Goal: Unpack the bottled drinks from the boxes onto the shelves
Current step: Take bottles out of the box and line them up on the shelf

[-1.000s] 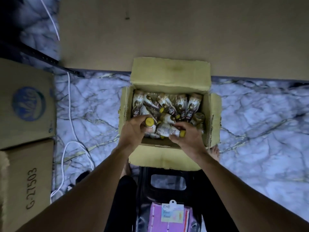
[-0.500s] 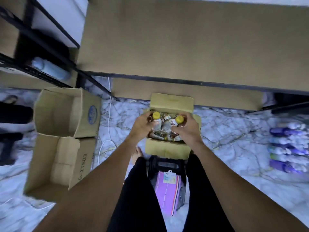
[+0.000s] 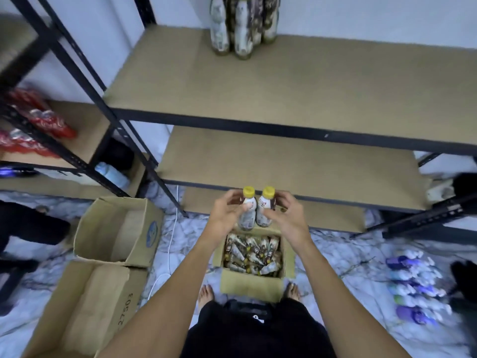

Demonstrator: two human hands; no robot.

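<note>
My left hand [image 3: 227, 215] grips a yellow-capped bottle [image 3: 248, 210] upright, and my right hand [image 3: 286, 215] grips a second one [image 3: 265, 209] right beside it. Both bottles hang in the air above the open cardboard box [image 3: 251, 284] on the floor, which holds several more bottles lying jumbled. In front stands a black-framed rack with tan boards. Its upper shelf [image 3: 296, 86] carries a small cluster of the same bottles [image 3: 244, 24] at the back. The lower shelf [image 3: 284, 164] is bare.
Two empty cartons [image 3: 113, 231] [image 3: 85, 308] lie on the marble floor at left. A rack at far left holds red bottles [image 3: 38, 120]. Purple and white bottles [image 3: 413, 282] lie on the floor at right. A white cable [image 3: 170, 241] runs beside the box. My bare feet flank it.
Both hands have lifted the two bottles out of the box and up to shelf height. The view has risen from close over the box, so the shelves now show.
</note>
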